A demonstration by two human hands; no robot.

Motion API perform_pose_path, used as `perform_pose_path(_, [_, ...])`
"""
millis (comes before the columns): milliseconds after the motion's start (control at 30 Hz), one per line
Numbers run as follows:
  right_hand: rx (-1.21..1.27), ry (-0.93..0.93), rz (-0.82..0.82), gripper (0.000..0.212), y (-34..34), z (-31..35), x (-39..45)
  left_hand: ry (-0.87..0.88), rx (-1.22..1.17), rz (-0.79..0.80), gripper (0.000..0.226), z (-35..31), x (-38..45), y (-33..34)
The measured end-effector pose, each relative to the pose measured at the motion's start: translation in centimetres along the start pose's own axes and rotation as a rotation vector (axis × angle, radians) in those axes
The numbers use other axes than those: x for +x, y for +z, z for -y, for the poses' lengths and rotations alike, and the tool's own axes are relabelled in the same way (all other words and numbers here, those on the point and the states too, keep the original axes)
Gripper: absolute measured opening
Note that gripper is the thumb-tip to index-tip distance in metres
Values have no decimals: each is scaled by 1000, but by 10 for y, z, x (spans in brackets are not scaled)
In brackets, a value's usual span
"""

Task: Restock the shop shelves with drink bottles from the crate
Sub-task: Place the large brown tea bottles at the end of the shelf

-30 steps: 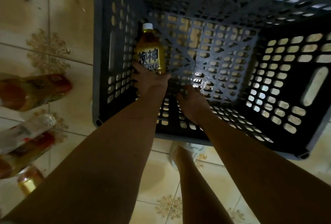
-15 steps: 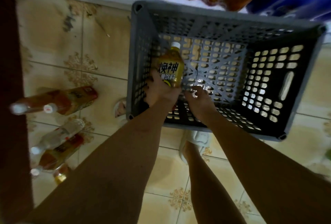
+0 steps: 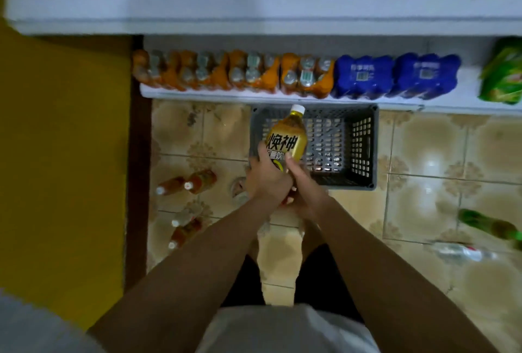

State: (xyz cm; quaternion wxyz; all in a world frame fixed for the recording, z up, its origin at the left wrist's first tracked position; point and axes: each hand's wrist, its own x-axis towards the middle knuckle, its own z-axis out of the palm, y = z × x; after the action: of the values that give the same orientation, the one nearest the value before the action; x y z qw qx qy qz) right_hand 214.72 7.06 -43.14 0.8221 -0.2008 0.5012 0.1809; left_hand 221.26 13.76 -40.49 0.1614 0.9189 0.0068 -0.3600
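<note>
Tiled floor (image 3: 423,211) fills most of the view, beige with brown flower patterns, and a big yellow panel (image 3: 62,155) takes up the 9 o'clock side. Up at 12 o'clock runs the white shelf (image 3: 254,27), and on the lower shelf (image 3: 282,96) under it sit shrink-wrapped orange drink packs (image 3: 226,74) next to blue packs (image 3: 395,77), with green packets (image 3: 502,73) out at 2 o'clock. Grey crate (image 3: 361,152) sits on the floor right against that lower shelf, just above center. Loose bottles (image 3: 186,183) lie on the tiles at 9 o'clock of the crate, a green bottle (image 3: 485,225) at 3 o'clock.

Dead center, the yellow drink bottle (image 3: 288,140) with the white cap is held up over the crate's left half, cap pointing to 12. Left hand (image 3: 268,174) is wrapped round its lower body, right hand (image 3: 305,191) curls in against the base from 4 o'clock, touching the left one.
</note>
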Motion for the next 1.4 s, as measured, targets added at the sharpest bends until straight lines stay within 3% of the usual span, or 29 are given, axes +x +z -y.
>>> perform_pose_path(133, [83, -102, 3, 85, 38, -1, -80, 167, 1, 6, 95, -10, -68, -63])
perform_pose_path(267, [-47, -165, 25, 58, 45, 1, -141, 273, -139, 9, 113, -9, -122, -95])
perform_pose_path(333, [-124, -202, 37, 52, 42, 8, -167, 296, -289, 86, 112, -5, -142, -108])
perform_pose_path(433, [-289, -205, 56, 52, 32, 25, -197, 279, -484, 320, 101, 4, -157, -127])
perform_pose_path(567, [-478, -243, 102, 57, 25, 41, -220, 236, -630, 414, 91, 3, -168, -158])
perform_pose_path(700, [-601, -290, 144, 87, 33, 48, -236, 199, -827, 510, 103, -11, -176, -165])
perform_pose_path(800, [-643, -319, 189, 80, 45, 56, -247, 163, -916, 587, 103, -23, -178, -166])
perform_pose_path(900, [-707, -365, 223, 70, 58, 66, -259, 167, -949, 653, 88, -29, -179, -173])
perform_pose_path(1000, [-773, -401, 241, 82, 67, 75, -266, 163, -993, 625, 72, -34, -183, -182])
perform_pose_path(1133, [-802, -458, 222, 95, 87, 84, -274, 208, -1030, 504, 75, -45, -184, -198])
perform_pose_path(1300, [-800, -618, 270, 71, 137, 108, -293, 298, -1153, 341, 106, -62, -178, -241])
perform_pose_path(1400, [-791, -716, 302, 60, 174, 122, -301, 396, -1134, 280, 93, -69, -181, -282])
